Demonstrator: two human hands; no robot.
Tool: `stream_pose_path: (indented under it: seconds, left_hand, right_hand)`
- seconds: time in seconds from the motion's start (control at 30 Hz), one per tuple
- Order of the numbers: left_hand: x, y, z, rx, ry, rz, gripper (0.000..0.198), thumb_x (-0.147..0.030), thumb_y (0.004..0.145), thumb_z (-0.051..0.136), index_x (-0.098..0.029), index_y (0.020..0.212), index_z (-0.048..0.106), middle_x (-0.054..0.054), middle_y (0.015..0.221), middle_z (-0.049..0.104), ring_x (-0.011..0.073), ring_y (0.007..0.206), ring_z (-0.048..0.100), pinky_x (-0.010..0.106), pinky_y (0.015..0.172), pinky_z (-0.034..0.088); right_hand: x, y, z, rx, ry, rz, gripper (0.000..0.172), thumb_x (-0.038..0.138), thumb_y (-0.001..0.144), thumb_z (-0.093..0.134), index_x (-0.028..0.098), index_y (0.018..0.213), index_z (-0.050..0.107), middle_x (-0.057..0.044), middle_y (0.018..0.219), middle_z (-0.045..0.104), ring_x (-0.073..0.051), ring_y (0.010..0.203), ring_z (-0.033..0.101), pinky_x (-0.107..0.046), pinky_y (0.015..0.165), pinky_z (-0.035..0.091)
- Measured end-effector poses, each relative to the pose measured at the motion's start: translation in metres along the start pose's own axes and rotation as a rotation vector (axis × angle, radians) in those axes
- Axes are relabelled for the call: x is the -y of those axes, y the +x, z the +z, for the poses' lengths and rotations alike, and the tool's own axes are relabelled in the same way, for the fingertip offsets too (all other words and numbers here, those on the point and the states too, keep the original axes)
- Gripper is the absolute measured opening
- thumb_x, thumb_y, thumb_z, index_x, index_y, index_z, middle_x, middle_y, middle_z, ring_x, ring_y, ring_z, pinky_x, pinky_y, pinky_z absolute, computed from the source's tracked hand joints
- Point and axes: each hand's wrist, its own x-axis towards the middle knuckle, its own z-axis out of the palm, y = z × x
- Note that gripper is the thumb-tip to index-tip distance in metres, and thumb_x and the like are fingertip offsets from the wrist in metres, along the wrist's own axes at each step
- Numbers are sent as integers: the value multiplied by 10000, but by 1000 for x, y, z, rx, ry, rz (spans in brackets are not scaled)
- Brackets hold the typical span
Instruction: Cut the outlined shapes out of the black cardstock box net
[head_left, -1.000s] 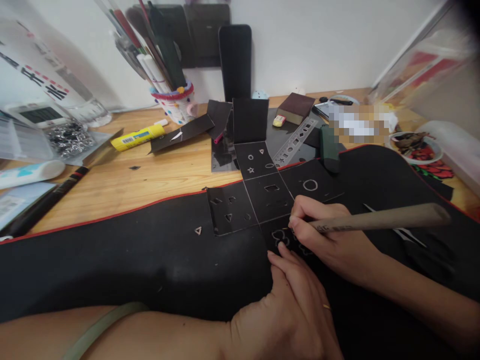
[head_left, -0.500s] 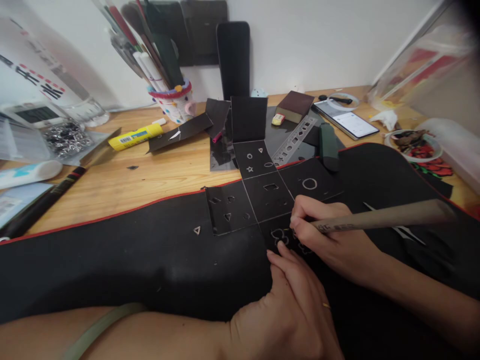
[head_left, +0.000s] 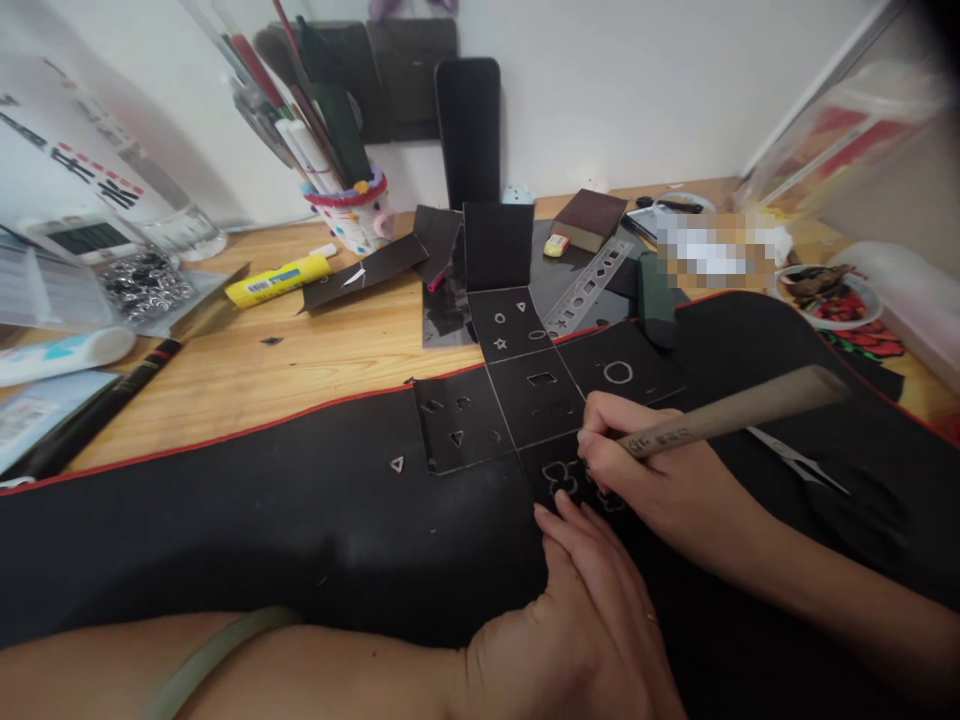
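My right hand (head_left: 652, 460) grips a craft knife (head_left: 697, 420) with a long grey-brown handle. Its tip is hidden behind my fingers, at the near panel of a cross-shaped black card (head_left: 525, 385). White outlines and small cut-out shapes mark the card's panels. My left hand (head_left: 577, 620) lies flat with fingers stretched out, fingertips touching the near panel beside a white flower-like outline (head_left: 556, 478). A small triangular piece (head_left: 397, 464) lies left of the card. Beneath everything is a black mat (head_left: 247, 500) with a red edge.
Scissors (head_left: 799, 460) lie right of my right hand. Behind the card are a shape stencil (head_left: 589, 290), a dark green tool (head_left: 656, 300), a brown block (head_left: 590, 216) and an eraser (head_left: 556, 245). A yellow glue stick (head_left: 277, 280) and decorated brush cup (head_left: 352, 215) stand at the left back.
The craft knife's handle end has swung slightly left and up, and my right hand has shifted a little. My left hand stays in place. The view has tilted slightly upward.
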Motion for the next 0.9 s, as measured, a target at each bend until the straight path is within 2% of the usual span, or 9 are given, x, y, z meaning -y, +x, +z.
stream_pose_path:
  seconds: [0.2, 0.37, 0.47, 0.53, 0.6, 0.7, 0.73, 0.8, 0.9]
  left_hand:
    - [-7, 9, -7, 30, -20, -118, 315, -66, 776, 354, -3, 928, 622, 128, 739, 667, 186, 586, 629, 200, 440, 491]
    - [-24, 37, -6, 15, -51, -300, 328, -59, 746, 342, 18, 865, 638, 159, 688, 655, 213, 542, 612, 221, 355, 422]
    - [-33, 53, -6, -48, -104, -385, 300, -78, 729, 364, -2, 771, 651, 160, 648, 644, 239, 537, 605, 241, 322, 384]
    - [-31, 55, -10, -119, -201, -355, 268, -96, 728, 388, -55, 695, 651, 118, 580, 626, 212, 494, 587, 230, 303, 359]
    - [-18, 47, -16, -140, -369, -272, 251, -114, 740, 411, -115, 601, 619, 50, 477, 568, 144, 396, 524, 200, 284, 326]
    - [24, 21, -17, 8, -618, -238, 238, -126, 758, 456, -148, 550, 571, -2, 448, 522, 115, 364, 477, 201, 297, 348]
    - [41, 12, -12, 96, -658, -245, 206, -110, 763, 468, -148, 604, 594, 6, 523, 572, 137, 439, 531, 223, 350, 408]
    - [71, -3, 3, 165, -744, -310, 174, -150, 823, 461, -144, 796, 633, 42, 795, 648, 173, 765, 605, 291, 645, 507]
    - [94, -14, 33, 218, -966, -227, 348, -322, 797, 550, -195, 1120, 530, 49, 1239, 489, 210, 1211, 352, 385, 986, 321]
  right_hand:
    - [0, 1, -3, 43, 48, 3, 178, 139, 779, 410, 194, 611, 386, 58, 524, 420, -80, 511, 411, -202, 470, 328]
    - [-1, 3, -9, 123, 70, 28, 160, 191, 799, 400, 189, 640, 415, 56, 528, 443, -79, 500, 423, -197, 465, 325]
    - [1, 7, -12, 169, 50, -20, 172, 206, 788, 419, 182, 618, 413, 51, 531, 426, -83, 514, 408, -204, 475, 315]
    - [2, 9, -14, 195, 32, -51, 167, 199, 780, 426, 182, 615, 410, 52, 541, 412, -83, 523, 388, -209, 484, 305]
    - [2, 9, -13, 196, 28, -64, 164, 197, 784, 419, 183, 622, 402, 55, 546, 391, -83, 524, 361, -211, 481, 288]
    - [-1, 6, -10, 163, 75, -63, 173, 209, 798, 403, 187, 628, 375, 57, 552, 355, -82, 521, 331, -210, 469, 269]
    - [-2, 5, -8, 150, 92, -61, 170, 208, 799, 401, 187, 632, 372, 57, 556, 350, -83, 522, 332, -210, 468, 267]
    - [-4, 2, -5, 121, 106, -58, 162, 201, 798, 399, 188, 639, 372, 56, 559, 354, -84, 525, 344, -214, 472, 269]
    - [-6, 1, -2, 68, 74, -62, 170, 209, 815, 383, 190, 647, 377, 58, 547, 362, -86, 518, 361, -221, 474, 265]
